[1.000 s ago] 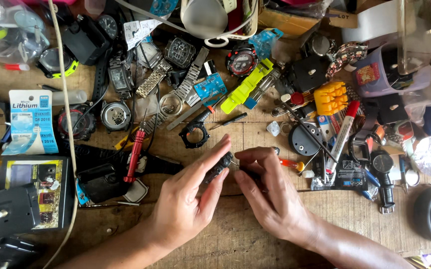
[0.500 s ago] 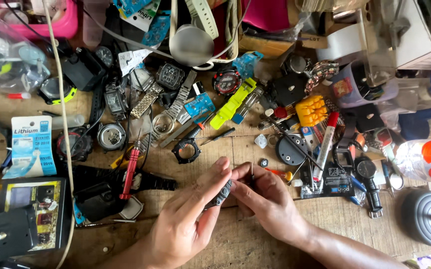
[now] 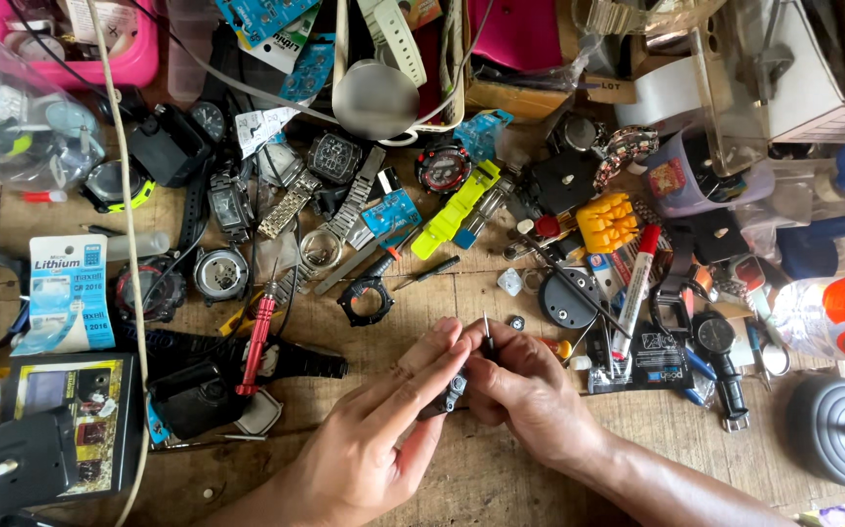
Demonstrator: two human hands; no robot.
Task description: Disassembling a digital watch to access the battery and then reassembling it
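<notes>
Over the wooden bench (image 3: 725,459), my left hand (image 3: 373,439) pinches a small dark watch part (image 3: 453,388) between thumb and fingers. My right hand (image 3: 525,390) meets it from the right and grips a thin metal tool (image 3: 487,334) whose tip sticks up above the fingers. The two hands touch at the part. Most of the part is hidden by my fingers.
Just beyond my hands lie a black watch bezel (image 3: 365,299), a red-handled screwdriver (image 3: 257,337), a yellow-green strap (image 3: 455,208), a red-capped marker (image 3: 634,288), several watches and a battery card (image 3: 69,293). A dark round weight (image 3: 837,429) sits at the right edge.
The view has shifted, so the bench clutter sits lower in frame. My hands stay together on the small part, and the thin tool now points upward from my right fingers.
</notes>
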